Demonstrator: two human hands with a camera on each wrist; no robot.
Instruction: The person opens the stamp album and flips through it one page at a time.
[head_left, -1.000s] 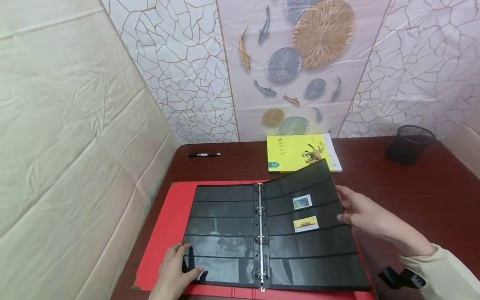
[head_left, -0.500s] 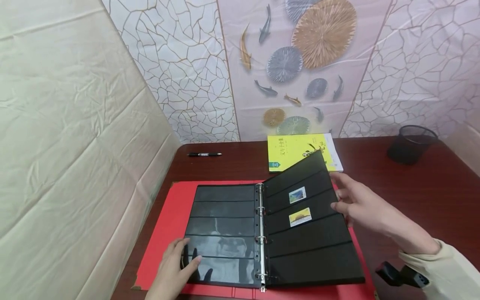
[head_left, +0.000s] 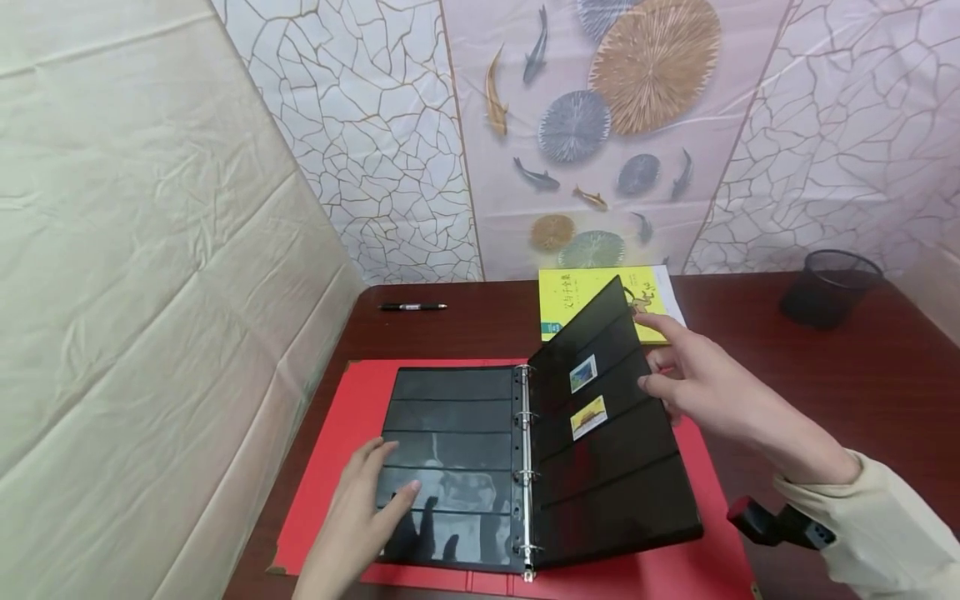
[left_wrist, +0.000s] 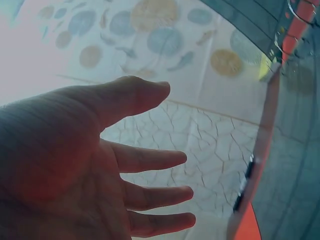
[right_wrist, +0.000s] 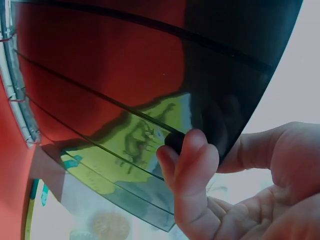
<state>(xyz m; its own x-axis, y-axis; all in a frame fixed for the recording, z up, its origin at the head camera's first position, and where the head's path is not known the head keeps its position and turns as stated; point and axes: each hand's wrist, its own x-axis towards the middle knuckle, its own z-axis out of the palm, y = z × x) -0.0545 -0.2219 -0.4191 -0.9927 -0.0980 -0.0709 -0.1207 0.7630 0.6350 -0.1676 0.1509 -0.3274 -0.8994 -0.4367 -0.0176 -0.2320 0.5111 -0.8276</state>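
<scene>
A red ring binder [head_left: 322,450] lies spread on the table, with metal rings [head_left: 527,475] along its spine. On the left, a black pocket page [head_left: 450,417] lies flat. The right black page [head_left: 611,492] is raised at a slant, its outer edge pinched by my right hand [head_left: 712,383]. In the right wrist view, fingers [right_wrist: 195,155] curl against its glossy underside. Two postage stamps sit in its pockets, one blue-green stamp [head_left: 582,374] and one yellow stamp [head_left: 588,417]. My left hand [head_left: 352,517], fingers spread, is above the left page's outer edge, holding nothing.
Behind the binder lies a yellow book [head_left: 562,292], partly covered by the raised page. A black pen [head_left: 412,307] is at the back left. A black mesh bin [head_left: 821,292] stands at the back right. Fabric-covered walls [head_left: 187,292] rise at the left and back.
My right hand has lifted the right page's outer edge and swung it leftward, so the page tilts more steeply. My left hand has risen off the left page's edge, its fingers spreading.
</scene>
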